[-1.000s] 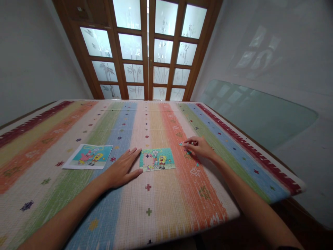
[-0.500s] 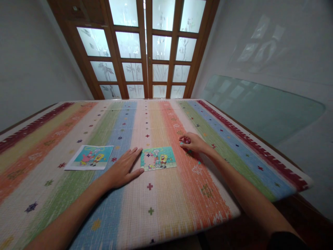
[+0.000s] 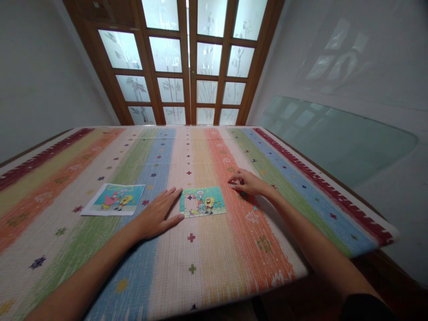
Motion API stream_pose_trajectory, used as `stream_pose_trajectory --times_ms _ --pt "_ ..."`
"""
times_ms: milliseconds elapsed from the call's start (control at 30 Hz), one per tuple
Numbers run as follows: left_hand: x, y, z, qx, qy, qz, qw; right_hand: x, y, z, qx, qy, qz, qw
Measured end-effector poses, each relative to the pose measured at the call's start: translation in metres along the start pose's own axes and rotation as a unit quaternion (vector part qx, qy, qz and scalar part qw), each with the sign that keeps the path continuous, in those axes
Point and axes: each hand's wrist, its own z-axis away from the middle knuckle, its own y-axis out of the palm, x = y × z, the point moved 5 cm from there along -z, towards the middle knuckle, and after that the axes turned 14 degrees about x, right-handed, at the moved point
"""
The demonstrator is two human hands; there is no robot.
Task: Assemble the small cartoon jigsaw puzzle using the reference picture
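Observation:
My left hand (image 3: 160,215) lies flat on the tablecloth with its fingers stretched out, the fingertips and thumb at the left edge of a jigsaw puzzle (image 3: 211,203). Cartoon figures on a teal ground cover most of the puzzle, and a gap on its left side lets the cloth show through. To the right of the puzzle, my right hand (image 3: 248,183) is closed in a pinch on a small puzzle piece (image 3: 232,185), teal where it shows. The fingers hide most of this piece. Small teal bits, apparently loose pieces (image 3: 255,207), lie below that hand.
A printed picture (image 3: 117,199) with similar cartoon figures lies left of my left hand. The striped tablecloth (image 3: 214,263) covers the table, whose front edge is near me. Beyond it stand wooden doors with glass panes (image 3: 172,89). A glass panel (image 3: 334,138) leans at the right wall.
My right hand's fingers have shifted slightly to the left and turned around the small piece. My left hand stays at the puzzle's edge. The whole view has tilted slightly.

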Motion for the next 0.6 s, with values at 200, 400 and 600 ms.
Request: stream_pose_trajectory --times_ms 200,400,600 --pt "0.001 0.002 -0.001 -0.005 -0.004 -0.007 1.000 -0.005 0.000 -0.001 0.025 0.019 -0.051 0.998" --pt "0.001 0.001 0.000 -0.007 -0.001 -0.008 1.000 0.011 0.009 -0.005 0.033 -0.001 -0.243 0.969" --pt "0.001 0.001 0.000 0.000 -0.008 -0.007 1.000 0.053 0.024 -0.022 0.037 -0.017 -0.326 0.945"
